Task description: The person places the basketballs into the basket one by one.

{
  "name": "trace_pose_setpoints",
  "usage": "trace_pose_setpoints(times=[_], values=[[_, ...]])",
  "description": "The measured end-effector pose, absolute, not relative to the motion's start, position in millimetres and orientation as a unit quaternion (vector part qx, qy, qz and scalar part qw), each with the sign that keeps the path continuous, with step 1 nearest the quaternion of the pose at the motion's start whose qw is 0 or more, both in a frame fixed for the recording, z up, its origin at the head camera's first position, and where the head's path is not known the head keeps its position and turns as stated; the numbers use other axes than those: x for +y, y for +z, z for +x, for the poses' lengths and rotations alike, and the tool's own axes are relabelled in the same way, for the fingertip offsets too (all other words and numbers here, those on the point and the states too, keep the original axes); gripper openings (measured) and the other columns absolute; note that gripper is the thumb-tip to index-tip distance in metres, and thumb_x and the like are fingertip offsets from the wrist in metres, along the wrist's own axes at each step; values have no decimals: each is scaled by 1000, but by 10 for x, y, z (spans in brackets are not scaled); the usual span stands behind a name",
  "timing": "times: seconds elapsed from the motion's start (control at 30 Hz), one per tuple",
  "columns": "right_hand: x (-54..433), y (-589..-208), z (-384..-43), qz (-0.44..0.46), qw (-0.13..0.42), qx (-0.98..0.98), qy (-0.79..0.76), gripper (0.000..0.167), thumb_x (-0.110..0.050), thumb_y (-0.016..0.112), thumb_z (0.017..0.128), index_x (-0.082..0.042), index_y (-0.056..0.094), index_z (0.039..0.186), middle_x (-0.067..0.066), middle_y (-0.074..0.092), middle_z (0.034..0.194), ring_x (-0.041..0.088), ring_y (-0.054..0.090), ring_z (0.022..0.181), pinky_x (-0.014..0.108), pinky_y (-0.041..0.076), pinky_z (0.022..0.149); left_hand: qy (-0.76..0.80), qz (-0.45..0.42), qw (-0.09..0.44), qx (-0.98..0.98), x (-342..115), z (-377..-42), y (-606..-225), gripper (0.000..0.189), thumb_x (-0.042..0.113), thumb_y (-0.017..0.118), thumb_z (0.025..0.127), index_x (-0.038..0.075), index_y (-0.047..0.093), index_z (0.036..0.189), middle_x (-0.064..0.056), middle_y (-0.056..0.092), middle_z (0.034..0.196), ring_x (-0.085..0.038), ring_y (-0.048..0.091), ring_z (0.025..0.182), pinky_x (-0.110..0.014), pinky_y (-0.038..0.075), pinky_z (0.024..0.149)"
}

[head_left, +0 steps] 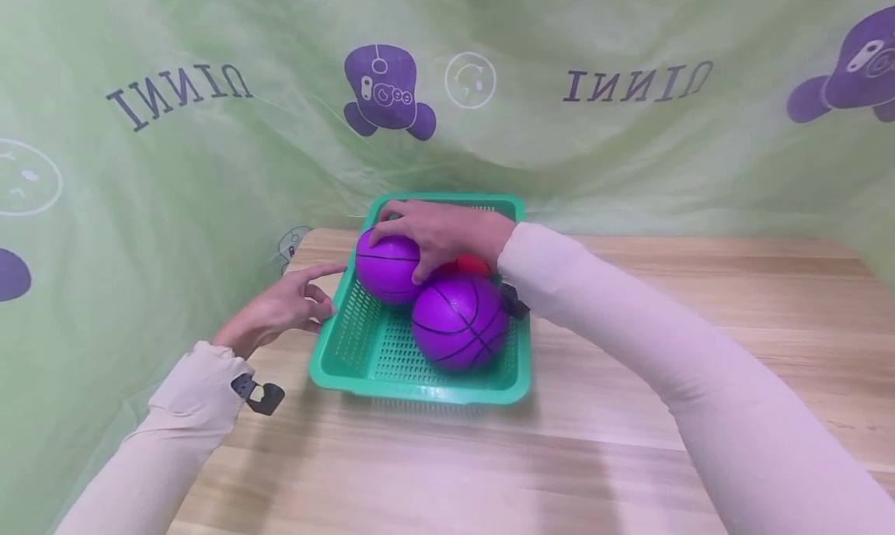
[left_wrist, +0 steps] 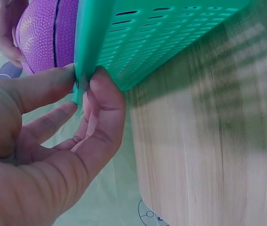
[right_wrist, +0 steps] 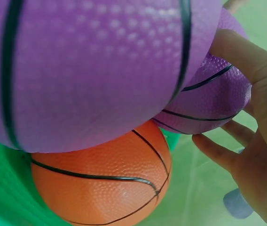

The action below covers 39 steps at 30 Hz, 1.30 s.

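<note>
My right hand (head_left: 444,228) grips a small purple basketball (head_left: 386,271) from above, at the left side of a green plastic basket (head_left: 419,393). In the right wrist view its thumb and fingers spread around that ball (right_wrist: 213,96). A second purple basketball (head_left: 460,325) lies nearer me in the basket. Behind it, partly covered by the right hand, is an orange basketball (right_wrist: 105,181), reddish in the head view. My left hand (head_left: 283,306) pinches the basket's left rim (left_wrist: 90,52), thumb on one side and a bent finger on the other.
The basket stands on a light wooden table (head_left: 671,349). A green printed curtain (head_left: 531,154) hangs close behind the basket and along the left side. The wooden top extends to the right and in front of the basket.
</note>
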State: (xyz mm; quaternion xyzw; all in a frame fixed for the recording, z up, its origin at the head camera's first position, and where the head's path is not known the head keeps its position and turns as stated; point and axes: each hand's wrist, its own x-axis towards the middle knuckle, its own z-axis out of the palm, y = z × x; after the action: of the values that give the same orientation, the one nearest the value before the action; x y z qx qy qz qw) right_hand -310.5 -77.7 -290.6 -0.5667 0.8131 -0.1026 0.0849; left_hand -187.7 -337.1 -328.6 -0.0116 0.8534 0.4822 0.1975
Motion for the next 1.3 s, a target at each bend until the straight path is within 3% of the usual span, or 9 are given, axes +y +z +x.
trace_pose_setpoints(times=[0.47, 0.83, 1.3], values=[[-916, -2855, -3049, -547, 137, 826, -14, 78, -27, 82, 82, -31, 46, 151, 2, 35, 150, 24, 44, 128, 36, 46, 99, 491, -6, 200, 848, -3322, -1866, -3252, 80, -15, 54, 90, 9, 23, 160, -22, 55, 98, -26, 61, 84, -40, 59, 77], [-1025, -2851, -3026, -549, 156, 821, 26, 75, -23, 82, 82, -33, 49, 149, 3, 43, 140, 22, 49, 119, 34, 47, 94, 489, -7, 205, 848, -3294, -1861, -3272, 79, -14, 53, 91, 9, 22, 160, -22, 54, 99, -27, 63, 83, -42, 59, 78], [-1202, -2926, -2958, -530, 133, 835, 65, 76, -21, 77, 85, -34, 43, 151, 1, 41, 149, 23, 48, 123, 33, 49, 91, 487, -3, 198, 851, -3362, -1889, -3280, 78, -14, 53, 92, 7, 23, 160, -20, 54, 96, -25, 62, 83, -41, 59, 77]])
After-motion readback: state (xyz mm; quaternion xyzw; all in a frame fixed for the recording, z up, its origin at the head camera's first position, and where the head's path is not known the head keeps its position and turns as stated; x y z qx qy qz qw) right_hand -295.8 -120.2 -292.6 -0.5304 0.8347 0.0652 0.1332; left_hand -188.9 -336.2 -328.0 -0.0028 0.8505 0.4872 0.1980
